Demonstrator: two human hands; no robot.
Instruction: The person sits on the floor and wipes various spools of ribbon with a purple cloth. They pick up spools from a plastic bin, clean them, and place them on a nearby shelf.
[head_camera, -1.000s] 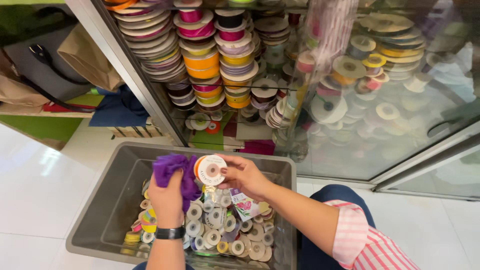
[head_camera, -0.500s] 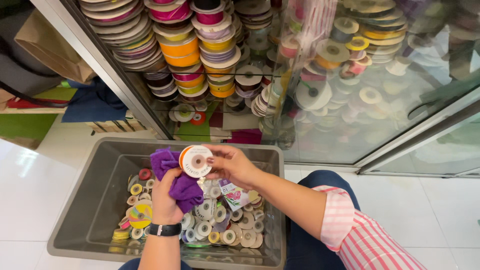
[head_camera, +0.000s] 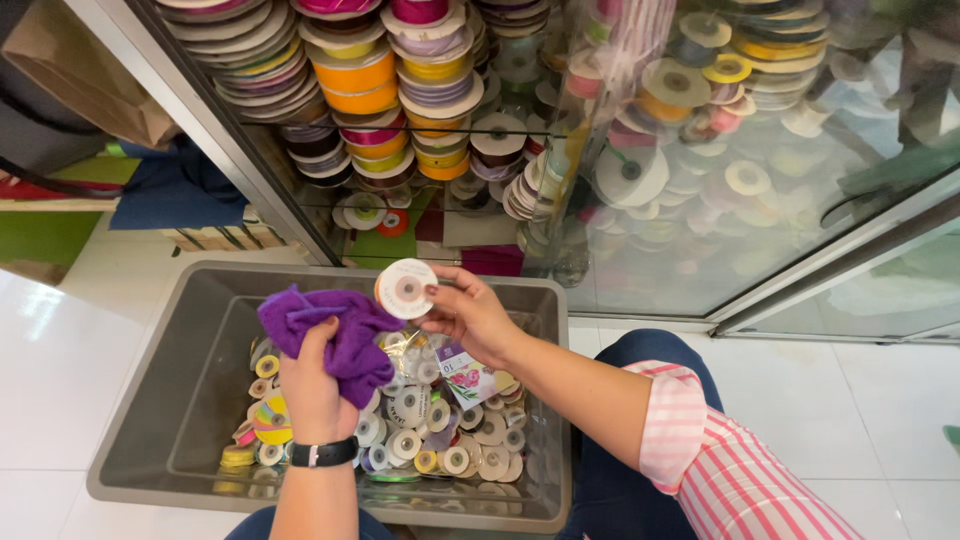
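Far out to the left of the left hand (head_camera: 312, 385), a brown paper bag (head_camera: 75, 70) and a folded blue cloth (head_camera: 175, 190) lie beside the cabinet frame, both partly cut off or hidden by it. The left hand itself is closed tight around a bunched purple cloth (head_camera: 335, 325), which spills over the top of its fingers; a black watch (head_camera: 322, 453) sits on the wrist. Under this hand, in the grey bin (head_camera: 180, 370), small ribbon spools (head_camera: 440, 440) lie heaped, white, yellow and green, many half buried so that single ones are hard to tell apart.

Just right of the cloth and touching its edge, the right hand (head_camera: 470, 315) pinches a small round ribbon spool (head_camera: 405, 288) by its rim, thumb below and fingertips above, its pale face with an orange edge turned up to the camera. Below that hand a flat printed packet (head_camera: 465, 375), white and purple with a pink flower picture, rests tilted on the heap, its upper part hidden by the palm.

Above both hands, stacked ribbon rolls (head_camera: 365, 75) in orange, yellow, pink and purple fill the cabinet shelves. Further right, behind the glass door (head_camera: 760, 200), more rolls show only as blurred shapes under reflections.
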